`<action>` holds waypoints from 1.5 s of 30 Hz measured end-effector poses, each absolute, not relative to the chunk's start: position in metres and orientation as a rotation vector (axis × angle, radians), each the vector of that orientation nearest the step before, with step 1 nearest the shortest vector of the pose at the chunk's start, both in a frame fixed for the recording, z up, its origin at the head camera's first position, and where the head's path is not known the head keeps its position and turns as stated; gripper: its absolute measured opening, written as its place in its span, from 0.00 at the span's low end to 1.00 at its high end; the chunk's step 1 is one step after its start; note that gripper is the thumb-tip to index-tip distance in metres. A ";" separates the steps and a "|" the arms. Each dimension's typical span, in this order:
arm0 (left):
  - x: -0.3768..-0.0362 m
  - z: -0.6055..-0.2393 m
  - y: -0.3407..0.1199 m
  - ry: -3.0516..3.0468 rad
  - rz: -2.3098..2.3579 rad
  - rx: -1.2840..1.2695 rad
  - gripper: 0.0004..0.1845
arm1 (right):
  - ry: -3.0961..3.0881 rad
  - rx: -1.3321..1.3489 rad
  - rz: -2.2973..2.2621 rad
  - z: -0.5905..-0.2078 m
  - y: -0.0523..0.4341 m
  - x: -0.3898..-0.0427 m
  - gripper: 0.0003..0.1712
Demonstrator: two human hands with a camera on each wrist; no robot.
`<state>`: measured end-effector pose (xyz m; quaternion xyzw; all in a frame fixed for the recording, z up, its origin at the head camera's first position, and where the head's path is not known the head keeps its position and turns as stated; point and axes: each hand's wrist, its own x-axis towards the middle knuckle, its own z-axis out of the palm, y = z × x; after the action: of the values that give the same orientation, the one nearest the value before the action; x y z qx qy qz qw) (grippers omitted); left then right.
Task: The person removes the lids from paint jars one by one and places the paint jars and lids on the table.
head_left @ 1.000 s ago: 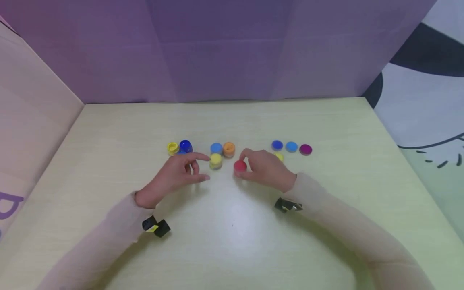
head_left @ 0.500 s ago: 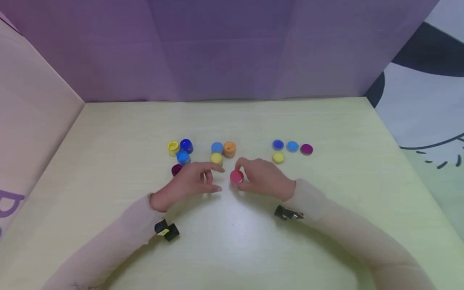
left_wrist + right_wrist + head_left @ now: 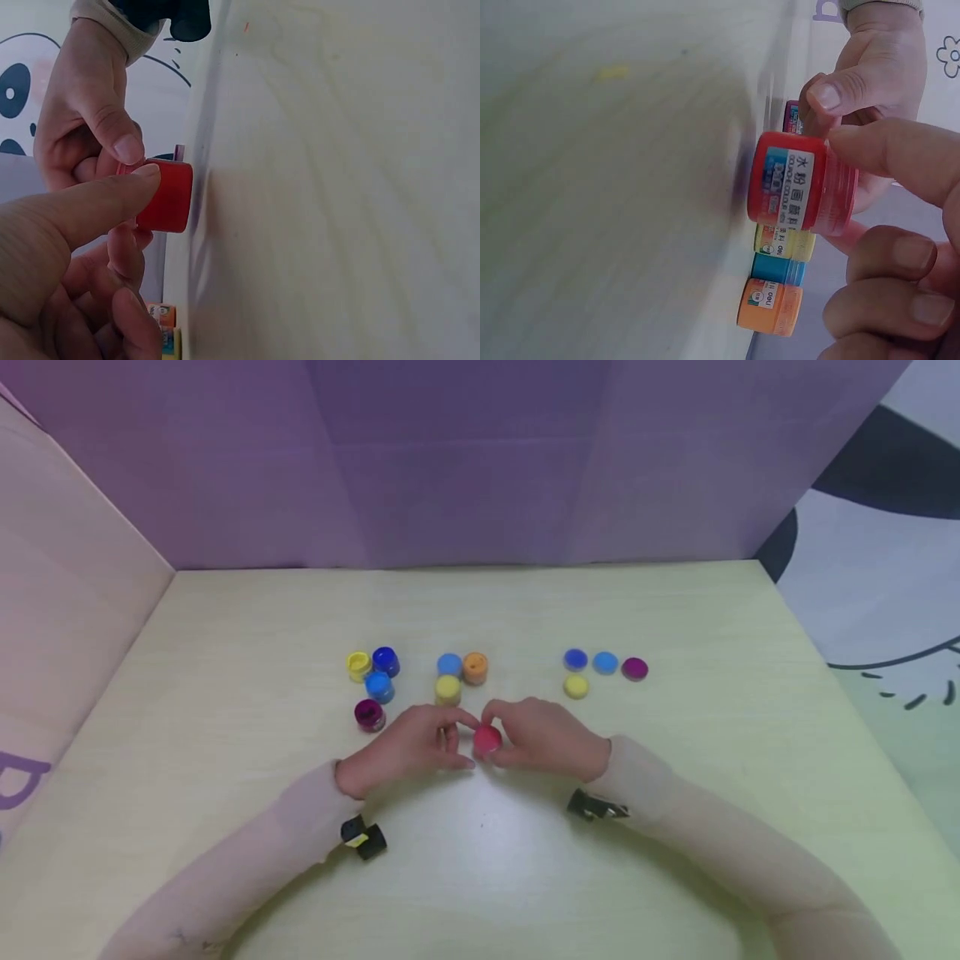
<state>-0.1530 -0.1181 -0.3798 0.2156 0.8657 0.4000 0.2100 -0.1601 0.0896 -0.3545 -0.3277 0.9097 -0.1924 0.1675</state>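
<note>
A red gouache paint jar (image 3: 487,739) stands upright at the front of the group, its lid on. My right hand (image 3: 551,739) pinches its lid between thumb and index finger. From the other side my left hand (image 3: 412,739) reaches up to the jar, thumb and index finger spread at its near and far sides; whether they touch it I cannot tell. In the right wrist view the red jar (image 3: 780,184) shows a printed label. Behind it are a yellow jar (image 3: 447,691), a light blue jar (image 3: 450,665) and an orange jar (image 3: 476,668).
Lidless jars stand at left: yellow (image 3: 358,667), dark blue (image 3: 386,662), light blue (image 3: 379,687) and purple (image 3: 370,716). Loose lids lie at right: dark blue (image 3: 576,660), light blue (image 3: 605,662), purple (image 3: 635,669) and yellow (image 3: 576,686). A purple panel (image 3: 465,468) borders the table's back.
My right hand has brought the red jar nearer to me and slightly left. My left hand has moved right and nearer to me, from beside the yellow jar to the red one.
</note>
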 end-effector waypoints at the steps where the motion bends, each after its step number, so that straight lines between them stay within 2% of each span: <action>1: -0.154 -0.381 -0.117 2.404 1.113 0.605 0.25 | 2.585 -0.939 -0.550 -0.355 0.090 -0.160 0.18; 11: -0.156 -0.387 -0.110 2.377 1.137 0.631 0.24 | 2.555 -1.012 -0.581 -0.358 0.092 -0.159 0.16; 22: -0.158 -0.391 -0.106 2.357 1.129 0.647 0.22 | 2.555 -0.976 -0.567 -0.359 0.092 -0.158 0.17; 35: -0.159 -0.392 -0.102 2.392 1.101 0.688 0.20 | 2.662 -0.901 -0.487 -0.359 0.085 -0.153 0.24; 45: -0.159 -0.394 -0.102 2.419 1.067 0.688 0.19 | 2.681 -0.989 -0.485 -0.361 0.085 -0.152 0.22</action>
<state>-0.1588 -0.1017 -0.3937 0.2467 0.8669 0.3823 0.2036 -0.1522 0.0848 -0.3611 -0.3388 0.9181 -0.1662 0.1211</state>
